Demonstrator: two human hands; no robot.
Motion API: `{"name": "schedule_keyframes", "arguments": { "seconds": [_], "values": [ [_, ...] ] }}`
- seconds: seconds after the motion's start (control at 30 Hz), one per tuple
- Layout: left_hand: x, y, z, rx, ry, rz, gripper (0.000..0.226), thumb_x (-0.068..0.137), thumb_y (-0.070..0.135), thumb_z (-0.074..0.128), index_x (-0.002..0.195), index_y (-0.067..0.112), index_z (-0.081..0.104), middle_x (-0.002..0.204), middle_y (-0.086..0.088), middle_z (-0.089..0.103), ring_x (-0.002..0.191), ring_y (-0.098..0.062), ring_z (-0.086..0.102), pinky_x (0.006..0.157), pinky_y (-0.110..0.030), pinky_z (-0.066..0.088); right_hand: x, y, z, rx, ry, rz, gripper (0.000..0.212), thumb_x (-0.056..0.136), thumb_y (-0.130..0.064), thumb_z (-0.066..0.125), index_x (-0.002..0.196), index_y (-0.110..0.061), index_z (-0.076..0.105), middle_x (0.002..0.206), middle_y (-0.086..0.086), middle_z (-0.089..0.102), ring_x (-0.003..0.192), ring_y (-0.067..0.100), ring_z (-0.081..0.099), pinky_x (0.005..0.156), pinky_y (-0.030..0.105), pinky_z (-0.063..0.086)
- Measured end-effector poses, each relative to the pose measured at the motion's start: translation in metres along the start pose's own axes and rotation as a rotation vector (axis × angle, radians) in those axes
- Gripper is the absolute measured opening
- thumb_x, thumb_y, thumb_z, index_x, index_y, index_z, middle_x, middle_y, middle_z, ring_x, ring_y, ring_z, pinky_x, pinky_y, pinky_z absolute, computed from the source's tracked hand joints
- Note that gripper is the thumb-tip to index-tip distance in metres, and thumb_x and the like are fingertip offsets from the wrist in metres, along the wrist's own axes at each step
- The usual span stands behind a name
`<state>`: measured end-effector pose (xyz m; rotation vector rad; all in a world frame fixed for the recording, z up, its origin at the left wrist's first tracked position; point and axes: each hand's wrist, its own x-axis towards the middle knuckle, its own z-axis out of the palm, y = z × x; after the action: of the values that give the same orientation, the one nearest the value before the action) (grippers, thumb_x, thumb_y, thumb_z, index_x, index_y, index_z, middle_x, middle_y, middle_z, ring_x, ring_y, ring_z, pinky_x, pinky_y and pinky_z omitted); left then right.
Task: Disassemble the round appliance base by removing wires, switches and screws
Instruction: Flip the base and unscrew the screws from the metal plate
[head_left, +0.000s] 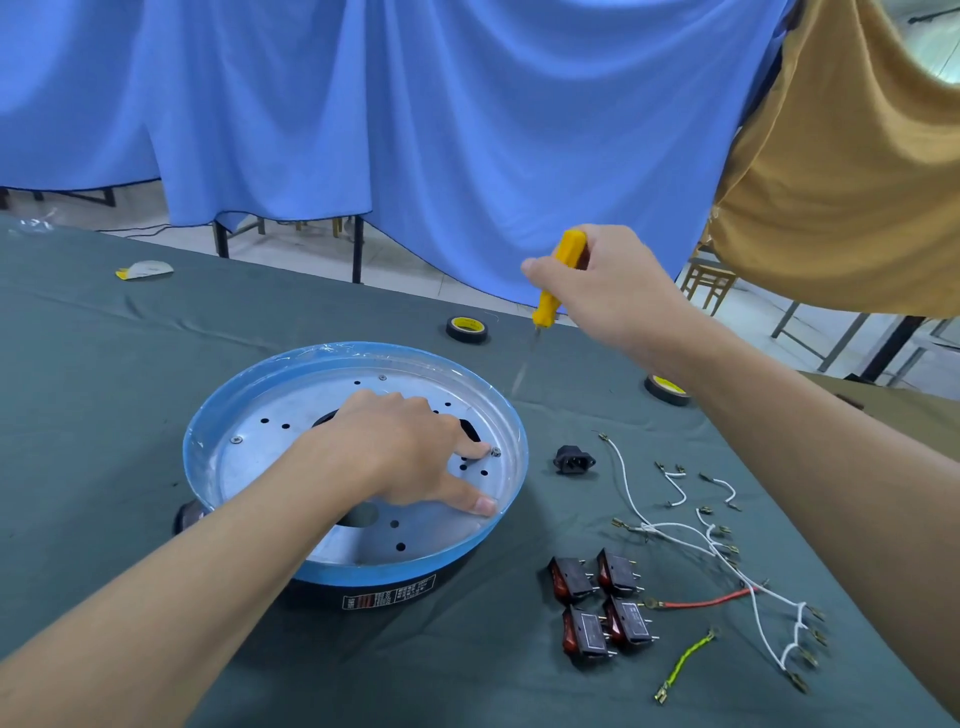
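The round appliance base, blue-rimmed with a perforated metal plate inside, lies on the dark green cloth. My left hand rests inside it, fingers spread, index fingertip touching a screw near the right rim. Two more screws sit in the plate. My right hand grips a yellow-handled screwdriver, raised above and right of the base, tip pointing down near the rim. Several black rocker switches and loose white, red and green-yellow wires lie to the right.
A black power socket lies beside the base. Two rolls of black tape sit further back. A white-yellow object lies at the far left. Blue and tan cloths hang behind; chairs and table legs stand beyond the table edge.
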<state>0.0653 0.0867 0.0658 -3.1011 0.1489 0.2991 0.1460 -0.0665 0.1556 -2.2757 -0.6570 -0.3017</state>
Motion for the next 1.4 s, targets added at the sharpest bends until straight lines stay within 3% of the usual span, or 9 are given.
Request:
{"name": "schedule_keyframes", "arguments": {
  "seconds": [0.1,0.33,0.4,0.47,0.73,0.9,1.07,1.27,1.4],
  "values": [
    [0.0,0.0,0.0,-0.004,-0.003,0.003,0.073,0.075,0.088,0.036,0.143,0.063,0.026,0.151,0.01,0.042,0.129,-0.024,0.044,0.083,-0.033,0.028,-0.001,-0.002,0.005,-0.089,-0.074,-0.034,0.036,0.096,-0.035,0.052,0.071,-0.02,0.031,0.066,0.007,0.049,0.071,0.025,0.064,0.054,0.027,0.036],
    [0.001,0.0,0.001,-0.017,0.005,0.013,0.074,0.074,0.089,0.037,0.142,0.063,0.028,0.147,0.008,0.046,0.124,-0.025,0.045,0.082,-0.033,0.029,-0.014,0.014,0.032,-0.489,-0.479,-0.177,0.02,0.089,-0.03,0.067,0.081,-0.015,0.058,0.071,-0.004,0.05,0.071,0.016,0.046,0.059,0.029,0.038],
    [0.001,0.0,0.001,-0.026,-0.002,0.006,0.073,0.074,0.089,0.037,0.141,0.062,0.03,0.133,0.009,0.053,0.116,-0.024,0.045,0.08,-0.034,0.028,-0.017,0.019,0.039,-0.532,-0.533,-0.164,0.014,0.083,-0.03,0.073,0.079,-0.019,0.065,0.069,-0.005,0.051,0.067,0.01,0.047,0.057,0.03,0.039],
    [0.001,0.0,0.0,-0.033,0.005,0.006,0.071,0.074,0.089,0.037,0.139,0.06,0.034,0.098,0.011,0.052,0.101,-0.022,0.041,0.077,-0.034,0.027,-0.02,0.022,0.046,-0.609,-0.578,-0.145,0.019,0.079,-0.034,0.076,0.073,-0.022,0.063,0.069,-0.002,0.051,0.07,0.017,0.053,0.053,0.028,0.035],
    [0.001,0.001,0.001,-0.026,0.03,0.001,0.069,0.075,0.088,0.039,0.138,0.061,0.035,0.076,0.013,0.035,0.093,-0.021,0.037,0.073,-0.034,0.027,-0.023,0.024,0.054,-0.741,-0.59,-0.156,0.044,0.081,-0.034,0.074,0.064,-0.022,0.035,0.071,-0.001,0.038,0.077,0.029,0.047,0.051,0.028,0.026],
    [0.002,0.001,0.001,-0.023,0.036,-0.002,0.067,0.074,0.088,0.04,0.135,0.059,0.04,0.077,0.013,0.036,0.093,-0.021,0.038,0.072,-0.034,0.026,-0.023,0.025,0.057,-0.657,-0.652,-0.178,0.003,0.08,-0.013,0.061,0.078,-0.016,0.061,0.074,0.006,0.049,0.077,0.033,0.057,0.063,0.034,0.047],
    [0.003,0.001,0.001,-0.019,0.035,-0.003,0.067,0.075,0.087,0.039,0.137,0.06,0.037,0.082,0.011,0.038,0.094,-0.021,0.036,0.074,-0.034,0.026,-0.022,0.025,0.052,-0.541,-0.647,-0.147,0.01,0.081,-0.021,0.068,0.09,-0.019,0.07,0.072,-0.001,0.052,0.066,0.015,0.051,0.052,0.027,0.036],
    [0.003,0.0,0.001,-0.018,0.033,-0.003,0.07,0.075,0.088,0.039,0.139,0.061,0.035,0.084,0.01,0.039,0.094,-0.02,0.036,0.073,-0.034,0.027,-0.021,0.028,0.056,-0.656,-0.641,-0.137,0.03,0.081,-0.03,0.076,0.065,-0.026,0.051,0.074,0.0,0.047,0.089,0.03,0.059,0.065,0.032,0.044],
    [0.002,0.001,0.0,-0.021,0.032,-0.002,0.069,0.075,0.088,0.04,0.138,0.06,0.036,0.076,0.013,0.034,0.092,-0.021,0.036,0.069,-0.034,0.025,-0.021,0.025,0.056,-0.671,-0.654,-0.163,0.027,0.082,-0.026,0.068,0.066,-0.022,0.048,0.073,0.003,0.046,0.089,0.033,0.059,0.059,0.03,0.038]
  ]
}}
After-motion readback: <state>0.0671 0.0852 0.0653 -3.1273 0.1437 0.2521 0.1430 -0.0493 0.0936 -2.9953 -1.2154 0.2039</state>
